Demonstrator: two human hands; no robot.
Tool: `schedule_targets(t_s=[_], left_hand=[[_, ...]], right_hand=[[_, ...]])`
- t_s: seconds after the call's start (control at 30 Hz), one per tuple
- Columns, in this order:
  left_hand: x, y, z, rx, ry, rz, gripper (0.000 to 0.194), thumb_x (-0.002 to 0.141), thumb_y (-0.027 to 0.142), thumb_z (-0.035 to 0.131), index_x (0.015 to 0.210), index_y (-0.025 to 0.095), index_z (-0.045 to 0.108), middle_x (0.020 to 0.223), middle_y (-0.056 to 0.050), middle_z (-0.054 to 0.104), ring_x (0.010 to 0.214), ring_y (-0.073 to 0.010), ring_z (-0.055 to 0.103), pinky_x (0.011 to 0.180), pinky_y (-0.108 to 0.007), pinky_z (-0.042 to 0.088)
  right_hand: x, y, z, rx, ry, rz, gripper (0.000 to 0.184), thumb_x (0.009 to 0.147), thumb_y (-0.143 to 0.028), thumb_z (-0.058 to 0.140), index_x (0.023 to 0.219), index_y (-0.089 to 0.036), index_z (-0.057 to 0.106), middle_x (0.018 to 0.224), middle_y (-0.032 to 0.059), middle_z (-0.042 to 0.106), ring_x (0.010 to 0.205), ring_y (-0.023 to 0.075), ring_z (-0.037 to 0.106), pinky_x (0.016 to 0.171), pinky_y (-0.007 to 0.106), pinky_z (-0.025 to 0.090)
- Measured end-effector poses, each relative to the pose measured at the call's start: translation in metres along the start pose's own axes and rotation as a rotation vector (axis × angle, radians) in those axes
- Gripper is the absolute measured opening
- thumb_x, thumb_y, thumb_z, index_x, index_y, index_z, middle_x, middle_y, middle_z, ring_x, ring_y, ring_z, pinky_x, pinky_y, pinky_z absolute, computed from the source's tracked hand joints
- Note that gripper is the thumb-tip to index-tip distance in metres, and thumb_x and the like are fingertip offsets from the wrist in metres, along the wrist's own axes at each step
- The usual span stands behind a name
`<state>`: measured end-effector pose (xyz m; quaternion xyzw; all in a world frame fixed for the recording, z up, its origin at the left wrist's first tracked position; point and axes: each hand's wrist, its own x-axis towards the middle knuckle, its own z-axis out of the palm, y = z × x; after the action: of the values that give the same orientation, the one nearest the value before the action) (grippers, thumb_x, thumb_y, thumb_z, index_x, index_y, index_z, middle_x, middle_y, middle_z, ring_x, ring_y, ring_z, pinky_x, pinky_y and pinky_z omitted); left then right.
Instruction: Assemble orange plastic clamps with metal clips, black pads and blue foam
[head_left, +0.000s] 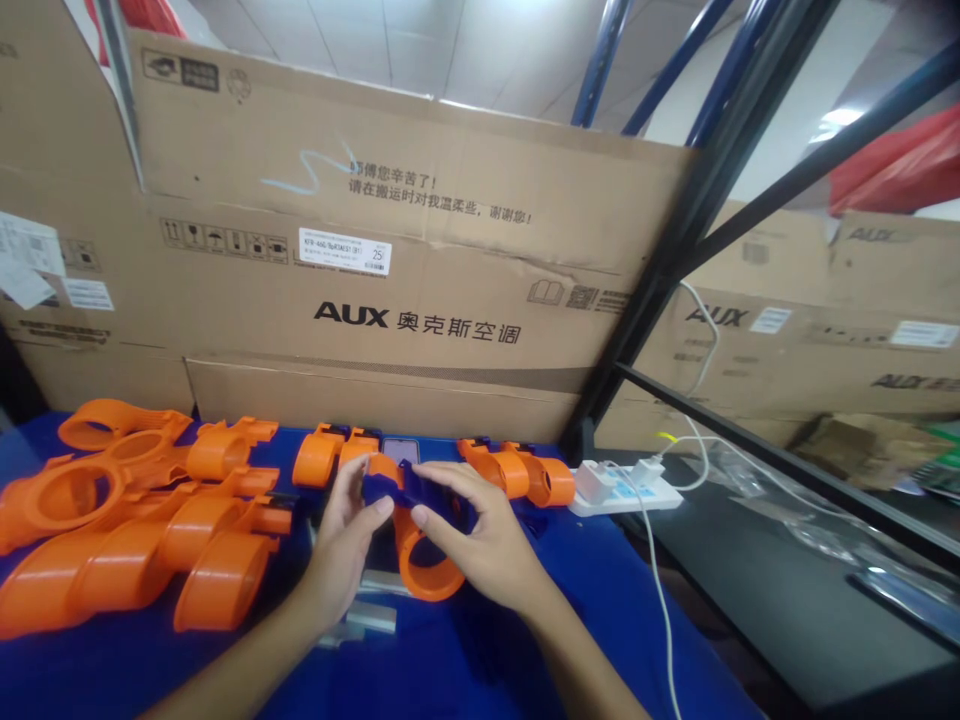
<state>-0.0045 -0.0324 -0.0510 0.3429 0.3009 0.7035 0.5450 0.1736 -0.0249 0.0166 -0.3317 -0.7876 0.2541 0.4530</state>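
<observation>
An orange tape dispenser (431, 568) with a ring-shaped body is held up between both hands over the blue tabletop. A dark blue plastic piece (411, 490) sits at its upper end. My left hand (341, 545) is closed, thumb and fingers pinching the left end of this upper part. My right hand (487, 540) curls around the right side, its thumb pressed near the blue piece. Fingers partly hide how the blue and orange parts join. Several flat metal strips (373, 617) lie on the table beneath the hands.
Orange dispenser bodies (124, 560) are heaped at left. More with dark fittings stand behind the hands, at centre (319, 455) and right (551, 482), near a phone (401, 450). A white power strip (630, 492) with cables lies right. Large cardboard boxes (420, 270) rise behind; a black rack post (667, 260) slants upward.
</observation>
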Motion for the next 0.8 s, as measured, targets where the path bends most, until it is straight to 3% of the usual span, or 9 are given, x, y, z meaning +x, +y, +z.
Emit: schedule_targets(t_s=[0.23,0.4,0.57,0.7,0.8], left_hand=[[-0.002,0.002,0.002,-0.022,-0.07,-0.014,0.055,0.074,0.029,0.084,0.125,0.03,0.062,0.13,-0.005,0.066,0.129,-0.0291,0.056,0.105,-0.04,0.049],[-0.007,0.008,0.006,-0.028,-0.069,-0.009,0.059,0.077,0.027,0.083,0.131,0.033,0.061,0.138,-0.004,0.063,0.133,-0.0294,0.054,0.108,-0.04,0.048],[-0.014,0.017,0.011,-0.034,-0.152,0.013,0.065,0.077,0.025,0.083,0.137,0.032,0.059,0.148,-0.007,0.058,0.141,-0.0313,0.048,0.114,-0.04,0.044],[-0.012,0.015,0.008,-0.023,-0.187,0.099,0.078,0.07,0.031,0.088,0.141,0.029,0.057,0.147,-0.011,0.059,0.139,-0.0366,0.05,0.113,-0.043,0.044],[-0.007,0.012,0.005,0.053,-0.175,0.15,0.07,0.071,0.033,0.088,0.134,0.028,0.058,0.142,-0.012,0.062,0.135,-0.036,0.054,0.113,-0.044,0.042]], right_hand=[[0.0,0.0,-0.002,-0.025,0.014,0.011,0.032,0.09,-0.032,0.073,0.122,-0.028,0.071,0.123,0.0069,0.074,0.114,0.026,0.069,0.102,0.048,0.055],[-0.003,-0.003,-0.004,-0.037,0.027,0.041,0.036,0.091,-0.033,0.071,0.126,-0.027,0.068,0.125,0.0067,0.073,0.115,0.0264,0.069,0.104,0.049,0.054],[-0.005,-0.007,-0.012,-0.035,-0.064,0.048,0.045,0.092,-0.036,0.07,0.134,-0.026,0.061,0.13,0.0082,0.071,0.116,0.0272,0.069,0.101,0.048,0.056],[-0.007,-0.005,-0.016,-0.221,-0.049,-0.032,0.057,0.086,-0.042,0.077,0.137,-0.026,0.058,0.128,0.0092,0.071,0.114,0.0286,0.069,0.1,0.047,0.055],[-0.011,-0.002,-0.015,-0.431,-0.019,-0.152,0.061,0.085,-0.045,0.078,0.14,-0.025,0.057,0.129,0.0127,0.069,0.117,0.0318,0.066,0.099,0.05,0.053]])
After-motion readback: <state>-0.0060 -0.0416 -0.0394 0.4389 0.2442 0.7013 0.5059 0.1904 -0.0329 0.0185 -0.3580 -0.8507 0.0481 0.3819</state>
